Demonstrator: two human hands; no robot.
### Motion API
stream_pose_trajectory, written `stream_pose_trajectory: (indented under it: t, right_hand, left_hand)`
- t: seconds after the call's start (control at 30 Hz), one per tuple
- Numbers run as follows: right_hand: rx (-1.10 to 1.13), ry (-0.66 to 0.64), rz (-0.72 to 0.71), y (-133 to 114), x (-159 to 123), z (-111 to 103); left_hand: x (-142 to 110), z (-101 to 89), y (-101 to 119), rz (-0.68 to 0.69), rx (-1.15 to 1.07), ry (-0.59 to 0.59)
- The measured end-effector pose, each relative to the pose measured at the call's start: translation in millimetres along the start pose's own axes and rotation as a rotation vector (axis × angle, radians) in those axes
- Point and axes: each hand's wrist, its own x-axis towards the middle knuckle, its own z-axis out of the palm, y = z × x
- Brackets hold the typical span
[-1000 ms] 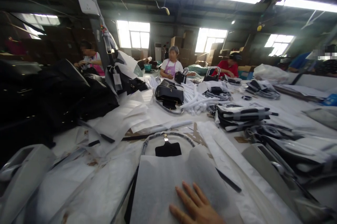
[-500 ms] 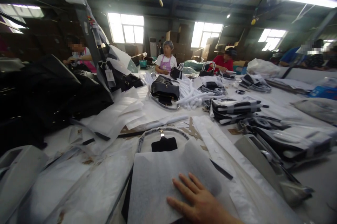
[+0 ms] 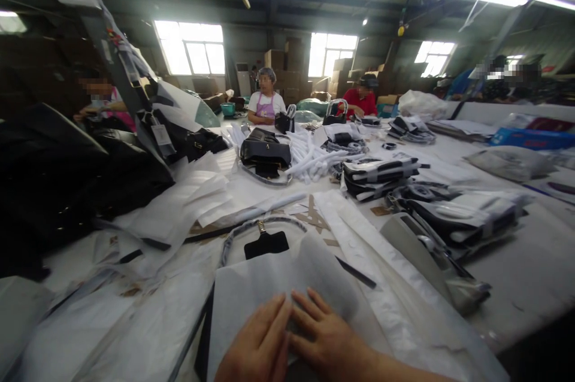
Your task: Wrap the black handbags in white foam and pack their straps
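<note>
A thin white paper sheet lies over a dark handbag, whose black edge shows at the left side. Beyond the sheet, the plastic-wrapped handle curves upward, and a black tab with a gold clasp sticks out. My right hand rests flat on the sheet, fingers spread. Beside it, nearly touching, my left hand is on the paper with its fingers stretched out close together. Neither hand grips anything that I can see.
Wrapped bags are stacked at the right, beside a grey bag. A black handbag stands ahead near white padding rolls. Dark material is heaped at the left. People sit across the table.
My left hand has come into view and onto the paper beside my right hand. My right hand stays spread on the sheet. The view has turned slightly to the right.
</note>
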Motion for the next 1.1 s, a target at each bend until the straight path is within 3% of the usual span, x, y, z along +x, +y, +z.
stream_pose_trajectory:
  t: [0.17, 0.23, 0.33, 0.47, 0.63, 0.87, 1.1]
  right_hand:
    - [0.354, -0.122, 0.152, -5, 5, -25]
    - [0.479, -0.048, 0.278, -5, 10, -38]
    - [0.382, 0.027, 0.36, 1, 19, -46]
    - [0.161, -0.08, 0.22, 14, 31, -34]
    - [0.031, -0.033, 0.056, 26, 27, -19]
    - [-0.013, -0.022, 0.038, 25, 25, -4]
    - [0.001, 0.113, -0.042, 30, 17, 12]
  left_hand:
    - [5, 25.7, -26, 0.029, 0.106, -0.079]
    - [0, 28.0, -25, -0.011, 0.1, -0.092]
    - [-5, 26.6, -20, -0.1, 0.069, -0.069]
    - [-4, 24.0, -19, -0.157, 0.021, -0.019]
    - [-1, 24.6, -22, -0.127, 0.036, -0.014]
    - [7, 25.7, -21, -0.064, 0.148, -0.047]
    - [5, 26.4, -21, -0.081, 0.119, -0.059]
